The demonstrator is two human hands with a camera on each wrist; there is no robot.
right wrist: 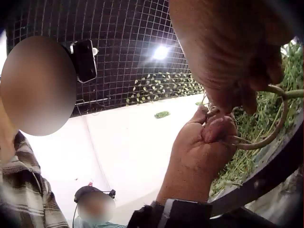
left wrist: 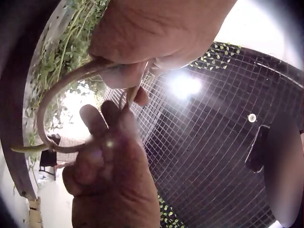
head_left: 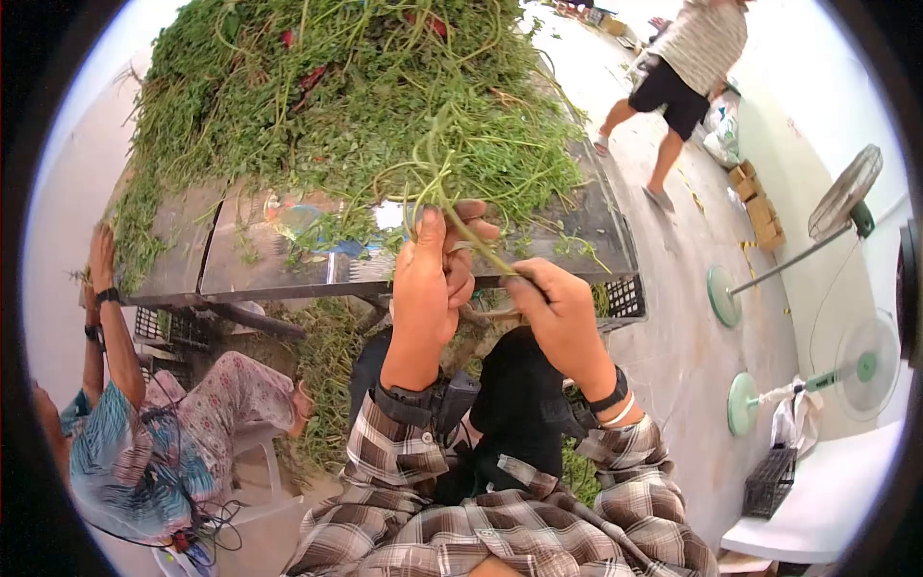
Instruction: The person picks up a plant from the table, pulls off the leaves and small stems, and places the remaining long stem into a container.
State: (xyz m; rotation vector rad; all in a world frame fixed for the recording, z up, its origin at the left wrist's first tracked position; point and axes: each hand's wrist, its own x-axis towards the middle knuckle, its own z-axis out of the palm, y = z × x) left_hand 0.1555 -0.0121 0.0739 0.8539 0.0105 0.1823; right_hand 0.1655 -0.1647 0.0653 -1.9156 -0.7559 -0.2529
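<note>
In front of the worktable, my left hand (head_left: 425, 279) holds up a thin leafy green stem (head_left: 478, 242), thumb against fingers. My right hand (head_left: 556, 313) pinches the stem's lower end between thumb and fingers, to the right of the left hand. Curling shoots rise above the left fingertips and overlap the heap of greens (head_left: 365, 125) in the head view. In the left wrist view, a bent stem (left wrist: 42, 111) arcs between the two hands. The right wrist view also has a curved stem (right wrist: 273, 137) beside the hands.
The heap covers much of the dark table (head_left: 317, 281). At the left, a seated person (head_left: 144, 433) works at the table's edge; another person (head_left: 687, 87) walks behind on the right. Black crates (head_left: 625, 298) sit under the table, and standing fans (head_left: 726, 296) stand at the right.
</note>
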